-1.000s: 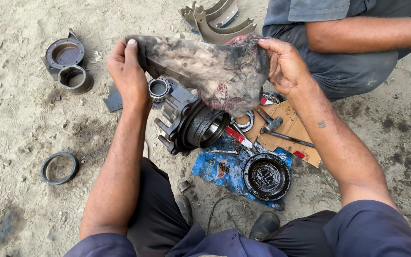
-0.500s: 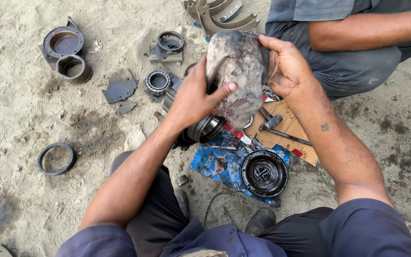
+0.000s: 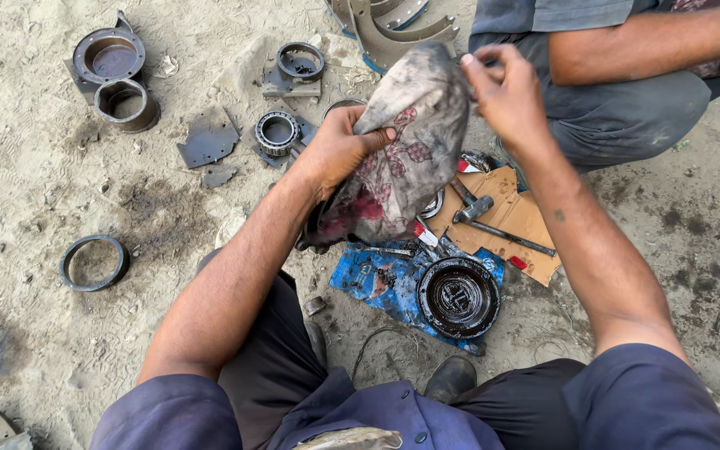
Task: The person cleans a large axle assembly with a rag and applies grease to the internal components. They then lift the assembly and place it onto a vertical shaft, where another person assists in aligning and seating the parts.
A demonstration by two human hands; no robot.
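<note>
down in the head view, left hand point(image 3: 337, 150) clamped on a grimy patterned rag point(image 3: 402, 150), right hand point(image 3: 506, 92) pinching its top edge. held above blue sheet point(image 3: 377, 279), round greasy hub point(image 3: 458, 297), hammer point(image 3: 477, 208) on cardboard point(image 3: 518, 217).

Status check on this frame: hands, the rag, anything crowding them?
Left hand gripping dirty rag mid-cloth; right hand pinching its top edge. Rag draped over a dark metal part, mostly hidden. Hammer and greasy round tin lie close below.
</note>
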